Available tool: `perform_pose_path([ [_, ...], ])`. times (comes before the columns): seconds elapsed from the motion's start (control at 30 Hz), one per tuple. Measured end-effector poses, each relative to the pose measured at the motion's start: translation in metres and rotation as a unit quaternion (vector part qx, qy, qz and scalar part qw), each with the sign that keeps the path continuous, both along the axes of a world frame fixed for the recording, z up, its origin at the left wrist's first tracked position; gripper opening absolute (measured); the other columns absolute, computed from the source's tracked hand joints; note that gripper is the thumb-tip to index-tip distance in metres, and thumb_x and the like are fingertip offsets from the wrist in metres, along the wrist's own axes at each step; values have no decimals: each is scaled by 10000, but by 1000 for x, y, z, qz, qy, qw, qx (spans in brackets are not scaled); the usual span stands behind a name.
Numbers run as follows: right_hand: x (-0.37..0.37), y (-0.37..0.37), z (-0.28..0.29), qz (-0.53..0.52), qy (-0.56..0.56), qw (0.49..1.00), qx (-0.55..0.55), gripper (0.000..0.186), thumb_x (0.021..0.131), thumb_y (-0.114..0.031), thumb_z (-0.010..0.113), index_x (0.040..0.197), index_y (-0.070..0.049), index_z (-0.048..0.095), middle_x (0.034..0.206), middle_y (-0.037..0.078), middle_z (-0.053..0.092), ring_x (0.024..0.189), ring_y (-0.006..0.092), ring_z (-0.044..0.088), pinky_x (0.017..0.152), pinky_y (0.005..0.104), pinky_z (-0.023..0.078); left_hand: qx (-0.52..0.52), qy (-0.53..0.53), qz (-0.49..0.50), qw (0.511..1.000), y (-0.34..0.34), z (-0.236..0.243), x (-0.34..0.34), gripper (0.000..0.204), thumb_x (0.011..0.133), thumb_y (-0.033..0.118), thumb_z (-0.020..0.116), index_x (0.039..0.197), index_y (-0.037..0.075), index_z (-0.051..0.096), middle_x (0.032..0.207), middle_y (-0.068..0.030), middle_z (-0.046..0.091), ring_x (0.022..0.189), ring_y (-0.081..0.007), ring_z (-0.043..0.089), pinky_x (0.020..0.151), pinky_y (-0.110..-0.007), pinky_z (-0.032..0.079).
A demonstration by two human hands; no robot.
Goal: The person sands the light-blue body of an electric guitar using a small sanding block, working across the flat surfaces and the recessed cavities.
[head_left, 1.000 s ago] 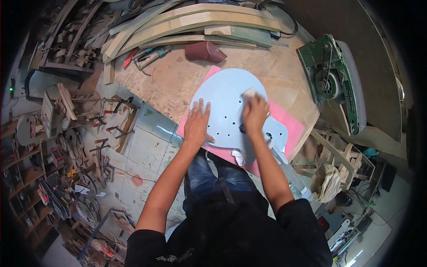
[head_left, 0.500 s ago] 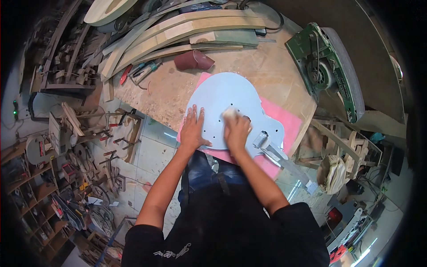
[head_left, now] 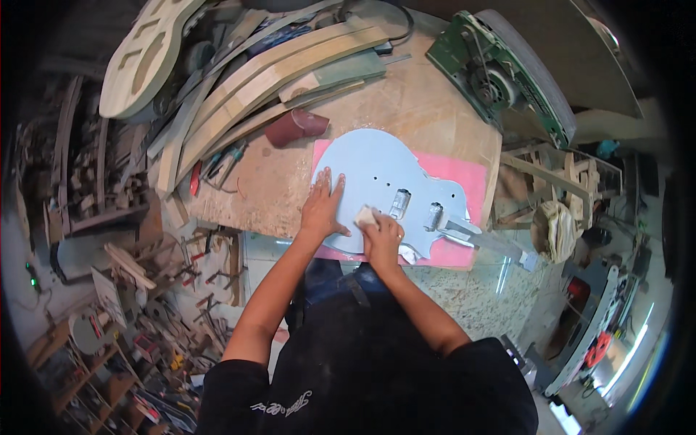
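Observation:
A pale blue electric guitar body (head_left: pixel 373 154) lies face up on a pink sheet (head_left: pixel 465 172). Its neck, wrapped in a grey covering (head_left: pixel 500 246), points right past the table's edge. Two pickup cavities and a few small holes show in its face. My left hand (head_left: pixel 320 210) rests flat on the body's left part, fingers spread. In my right hand (head_left: pixel 386 241) is a small pale pad (head_left: pixel 367 216), pinched between thumb and fingers against the lower middle of the body. I cannot make out what the pad is made of.
Beyond the body, a curled piece of red-brown sandpaper (head_left: pixel 297 128) sits on the wooden table (head_left: pixel 417 94). Long curved wood strips (head_left: pixel 239 101) are piled behind it. A green belt sander (head_left: pixel 496 80) stands at the far right, an unpainted guitar body (head_left: pixel 141 61) at the far left.
My right hand has swept the pad toward me, off the middle of the body, uncovering a pickup cavity. The left hand stays flat on the body. The whole view has turned somewhat.

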State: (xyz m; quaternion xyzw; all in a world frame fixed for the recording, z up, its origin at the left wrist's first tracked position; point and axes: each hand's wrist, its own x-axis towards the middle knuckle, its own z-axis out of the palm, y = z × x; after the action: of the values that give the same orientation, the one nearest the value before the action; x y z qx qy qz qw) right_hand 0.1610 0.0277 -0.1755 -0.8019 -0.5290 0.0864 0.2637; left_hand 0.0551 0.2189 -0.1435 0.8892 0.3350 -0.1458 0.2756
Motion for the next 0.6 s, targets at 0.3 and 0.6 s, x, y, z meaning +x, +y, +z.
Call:
perform_pose_path([
  [0.3, 71, 67, -17, -258, -68, 962, -56, 333, 951, -201, 649, 1274, -126, 674, 1271, 156, 637, 1218, 404, 550, 1026, 584, 383, 10, -2, -49, 999, 22, 1, 15, 1545, 396, 434, 1037, 1686, 230, 212, 1743, -225, 121, 1608, -392, 176, 1274, -475, 305],
  [0.6, 4, 56, -3, -174, -11, 984, -28, 269, 874, -192, 707, 1138, -224, 754, 1357, 113, 626, 1242, 365, 543, 1033, 579, 374, 7, 9, -137, 990, 62, 0, -1, 1498, 395, 275, 1036, 1673, 306, 254, 1751, -152, 169, 1594, -329, 255, 1241, -445, 376],
])
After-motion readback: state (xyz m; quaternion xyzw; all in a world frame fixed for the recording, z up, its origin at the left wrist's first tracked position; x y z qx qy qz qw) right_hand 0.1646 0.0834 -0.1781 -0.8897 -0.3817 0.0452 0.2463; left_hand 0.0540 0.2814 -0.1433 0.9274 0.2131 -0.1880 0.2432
